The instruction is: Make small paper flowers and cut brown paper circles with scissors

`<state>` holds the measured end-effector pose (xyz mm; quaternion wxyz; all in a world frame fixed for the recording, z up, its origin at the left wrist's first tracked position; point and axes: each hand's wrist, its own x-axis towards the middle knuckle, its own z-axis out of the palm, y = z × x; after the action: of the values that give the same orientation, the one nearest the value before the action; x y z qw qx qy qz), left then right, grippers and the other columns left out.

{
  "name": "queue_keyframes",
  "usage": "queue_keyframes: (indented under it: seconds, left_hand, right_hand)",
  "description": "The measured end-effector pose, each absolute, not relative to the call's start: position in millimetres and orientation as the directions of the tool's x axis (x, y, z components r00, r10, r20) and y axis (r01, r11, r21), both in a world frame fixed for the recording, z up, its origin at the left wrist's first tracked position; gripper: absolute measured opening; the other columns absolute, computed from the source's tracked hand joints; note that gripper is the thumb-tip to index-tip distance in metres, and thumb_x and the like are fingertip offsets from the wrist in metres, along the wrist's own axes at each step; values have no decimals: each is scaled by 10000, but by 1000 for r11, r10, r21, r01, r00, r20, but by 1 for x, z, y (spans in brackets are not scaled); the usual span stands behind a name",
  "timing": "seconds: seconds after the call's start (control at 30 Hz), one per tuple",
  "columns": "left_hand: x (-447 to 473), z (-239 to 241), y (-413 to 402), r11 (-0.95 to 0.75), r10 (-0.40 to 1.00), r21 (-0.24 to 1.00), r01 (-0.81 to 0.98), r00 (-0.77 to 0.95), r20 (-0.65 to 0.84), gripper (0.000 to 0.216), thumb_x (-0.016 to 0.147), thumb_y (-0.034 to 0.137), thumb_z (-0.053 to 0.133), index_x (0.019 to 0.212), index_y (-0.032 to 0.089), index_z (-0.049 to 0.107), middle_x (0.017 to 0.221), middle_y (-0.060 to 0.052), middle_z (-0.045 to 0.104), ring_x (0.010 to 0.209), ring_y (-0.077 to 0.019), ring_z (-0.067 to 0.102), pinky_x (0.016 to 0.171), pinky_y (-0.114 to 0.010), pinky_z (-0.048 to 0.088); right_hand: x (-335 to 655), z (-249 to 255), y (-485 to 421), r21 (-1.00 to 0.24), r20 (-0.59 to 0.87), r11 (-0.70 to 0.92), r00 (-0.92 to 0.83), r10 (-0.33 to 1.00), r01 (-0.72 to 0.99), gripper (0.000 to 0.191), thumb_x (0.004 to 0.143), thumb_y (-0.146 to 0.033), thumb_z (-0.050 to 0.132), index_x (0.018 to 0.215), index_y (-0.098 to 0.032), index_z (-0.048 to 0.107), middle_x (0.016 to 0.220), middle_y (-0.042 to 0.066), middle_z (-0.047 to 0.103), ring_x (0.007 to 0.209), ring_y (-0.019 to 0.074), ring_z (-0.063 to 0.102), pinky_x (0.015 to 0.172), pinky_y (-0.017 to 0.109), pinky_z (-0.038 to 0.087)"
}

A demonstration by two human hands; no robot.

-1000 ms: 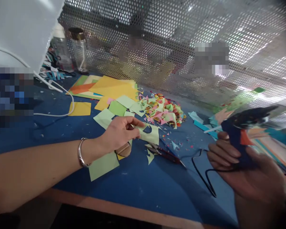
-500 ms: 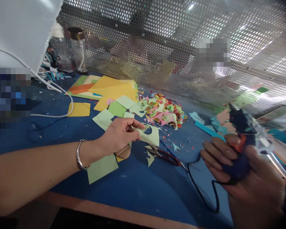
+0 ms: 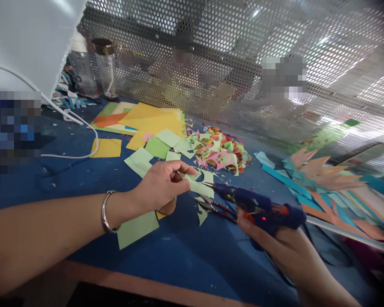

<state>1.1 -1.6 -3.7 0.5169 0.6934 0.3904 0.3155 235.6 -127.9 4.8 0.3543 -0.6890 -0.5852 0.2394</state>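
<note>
My left hand (image 3: 161, 185) pinches a pale green cut paper piece (image 3: 200, 182) just above the blue table top (image 3: 185, 247). My right hand (image 3: 277, 243) grips a dark blue glue gun (image 3: 256, 204), its nozzle pointing left and nearly touching the green piece. A small red light glows on the gun's body. Thin red-handled scissors (image 3: 217, 208) lie on the table under the gun. A silver bangle (image 3: 106, 212) circles my left wrist.
A heap of small coloured paper flowers (image 3: 219, 149) lies behind my hands. Yellow and orange sheets (image 3: 147, 118) and green squares (image 3: 141, 160) are spread at left. Orange and teal cut shapes (image 3: 320, 175) sit at right. A white cable (image 3: 73, 153), bottles (image 3: 105, 68) and a perforated metal screen (image 3: 243, 64) stand behind.
My right hand has swung the glue gun down from an upright hold at the right and brought its nozzle to the green piece. My left hand has barely moved.
</note>
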Motion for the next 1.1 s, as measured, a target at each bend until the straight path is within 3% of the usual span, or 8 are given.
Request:
queue_keyframes:
  seconds: [0.33, 0.6, 0.8, 0.9, 0.97, 1.1]
  left_hand:
    - [-1, -12, -7, -118, 820, 981, 157, 572, 7, 263, 815, 254, 604, 1060, 202, 685, 603, 43, 543, 519, -97, 538, 511, -221, 404]
    - [-2, -9, -7, -139, 820, 973, 186, 572, 7, 257, 802, 249, 611, 1044, 190, 676, 607, 39, 547, 530, -105, 542, 519, -226, 412]
    - [1, -13, -1, -66, 844, 997, 41, 535, 34, 349, 748, 187, 654, 1086, 178, 567, 997, -27, 577, 662, -78, 590, 650, -239, 511]
    - [2, -14, -4, -28, 831, 1000, 6, 556, 20, 382, 751, 177, 657, 1110, 187, 527, 1009, -21, 547, 653, -70, 587, 650, -241, 516]
    - [3, -13, -8, -53, 811, 999, 2, 583, 42, 370, 763, 178, 654, 1110, 195, 525, 1011, -20, 554, 651, -67, 579, 635, -230, 503]
    - [2, -9, -15, -99, 772, 995, 4, 632, 75, 389, 789, 199, 659, 1149, 216, 514, 1017, -18, 576, 668, -74, 581, 608, -215, 484]
  right_hand:
    - [224, 4, -126, -694, 156, 22, 121, 980, 719, 253, 822, -498, 686, 819, -253, 748, 788, 46, 773, 795, 262, 710, 812, 393, 578]
    - [231, -4, -125, -655, 218, 108, 50, 975, 748, 252, 821, -494, 685, 823, -253, 763, 765, 51, 768, 739, 259, 698, 764, 387, 588]
    - [234, 0, -127, -724, 192, -4, 207, 959, 690, 279, 824, -517, 683, 756, -251, 736, 710, 28, 723, 675, 226, 665, 640, 319, 550]
    - [241, 4, -120, -711, 197, 36, 150, 969, 702, 326, 857, -500, 652, 689, -224, 693, 643, 29, 668, 613, 198, 622, 554, 289, 499]
    - [242, 6, -114, -725, 203, 46, 150, 968, 687, 323, 892, -486, 617, 734, -215, 695, 690, 40, 680, 667, 204, 638, 609, 297, 509]
    - [227, 11, -102, -759, 206, 40, 182, 961, 650, 385, 894, -498, 613, 637, -216, 662, 784, 63, 722, 769, 228, 670, 683, 316, 522]
